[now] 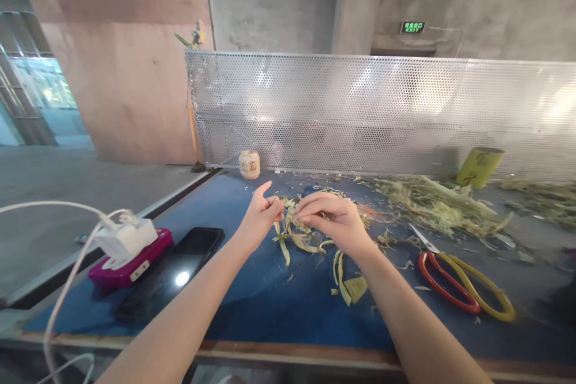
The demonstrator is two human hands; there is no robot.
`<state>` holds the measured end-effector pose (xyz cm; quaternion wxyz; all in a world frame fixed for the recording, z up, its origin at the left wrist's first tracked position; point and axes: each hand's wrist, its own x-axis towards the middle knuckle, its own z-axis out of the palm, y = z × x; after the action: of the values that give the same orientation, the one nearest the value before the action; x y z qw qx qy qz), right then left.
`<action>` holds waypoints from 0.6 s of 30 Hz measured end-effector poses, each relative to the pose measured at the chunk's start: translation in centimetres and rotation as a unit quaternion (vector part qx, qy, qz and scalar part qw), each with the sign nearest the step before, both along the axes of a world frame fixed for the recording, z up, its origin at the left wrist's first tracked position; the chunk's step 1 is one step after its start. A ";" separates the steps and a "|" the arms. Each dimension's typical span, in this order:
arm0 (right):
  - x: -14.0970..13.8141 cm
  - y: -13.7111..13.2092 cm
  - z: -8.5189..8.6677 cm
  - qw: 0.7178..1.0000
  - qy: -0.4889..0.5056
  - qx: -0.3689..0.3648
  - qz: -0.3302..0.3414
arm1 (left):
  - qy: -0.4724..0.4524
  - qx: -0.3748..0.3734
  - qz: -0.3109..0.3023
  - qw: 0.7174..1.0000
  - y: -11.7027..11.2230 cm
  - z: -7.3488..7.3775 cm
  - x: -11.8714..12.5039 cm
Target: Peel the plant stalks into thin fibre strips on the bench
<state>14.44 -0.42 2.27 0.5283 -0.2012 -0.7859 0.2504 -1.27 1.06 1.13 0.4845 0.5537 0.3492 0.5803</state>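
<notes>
My left hand (261, 215) is closed in a pinch above the blue table, with one finger raised. Close to its right, my right hand (332, 216) has its fingers pressed together and pointing left. What either pinch holds is too small to make out. Pale green, dried leaf strips (303, 243) show below and between my hands; whether any hang from the fingers I cannot tell. Nearer me, a few cut strips and a flat leaf piece (355, 289) lie by my right wrist. Scissors (463, 282) with one red and one yellow handle lie to the right, blades parted.
A black phone (180, 270) and a magenta power strip (130, 264) with white chargers lie at the left, a cable trailing off. At the back stand a jar (249, 165), a pile of dried leaves (441, 204), a green canister (479, 167) and a perforated metal screen (315, 108).
</notes>
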 end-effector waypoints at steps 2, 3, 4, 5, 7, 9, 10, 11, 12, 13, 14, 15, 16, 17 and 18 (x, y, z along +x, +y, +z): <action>0.0 -0.2 0.1 0.998 -0.039 -0.003 0.041 | 0.014 -0.007 0.011 1.000 0.1 0.0 0.0; 0.0 -0.1 0.1 0.997 -0.058 -0.001 0.050 | 0.021 -0.010 0.017 1.000 0.2 0.0 0.0; 0.1 0.0 0.1 0.996 -0.075 0.006 0.045 | 0.026 -0.012 0.022 0.999 0.3 0.0 -0.1; 0.1 0.1 0.0 0.995 -0.092 0.018 0.028 | 0.027 -0.013 0.028 0.999 0.4 -0.1 -0.1; 0.3 0.5 -0.3 0.993 -0.113 0.038 -0.024 | 0.030 -0.003 0.041 0.999 0.5 -0.1 0.0; 0.3 0.9 -0.5 0.991 -0.107 0.021 -0.072 | 0.053 0.032 0.063 0.996 0.4 0.0 0.0; 0.3 1.1 -0.6 0.992 -0.090 -0.007 -0.089 | 0.078 0.062 0.079 0.992 0.2 0.0 0.0; 0.2 1.2 -0.7 0.992 -0.069 -0.042 -0.102 | 0.107 0.101 0.099 0.984 0.1 0.1 0.0; 0.1 1.4 -0.8 0.989 -0.047 -0.080 -0.111 | 0.137 0.147 0.120 0.972 -0.1 0.1 0.0; 0.0 1.5 -0.9 0.986 -0.029 -0.117 -0.118 | 0.167 0.194 0.139 0.957 -0.2 0.1 0.0; -0.1 1.6 -1.0 0.982 -0.018 -0.148 -0.120 | 0.195 0.239 0.151 0.939 -0.4 0.1 -0.1; -0.2 1.7 -1.1 0.978 -0.018 -0.170 -0.117 | 0.220 0.280 0.154 0.922 -0.4 0.0 -0.1; -0.3 1.7 -1.2 0.976 -0.024 -0.183 -0.112 | 0.241 0.314 0.151 0.906 -0.5 -0.1 -0.2; -0.5 1.8 -1.3 0.976 -0.036 -0.191 -0.103 | 0.258 0.339 0.144 0.893 -0.4 -0.2 -0.3; -0.6 1.8 -1.4 0.976 -0.047 -0.193 -0.093 | 0.271 0.357 0.137 0.884 -0.4 -0.3 -0.3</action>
<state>13.83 1.39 0.85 0.4628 -0.3836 -0.7244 0.3376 -1.60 0.70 0.86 0.0570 0.7714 0.3083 0.5538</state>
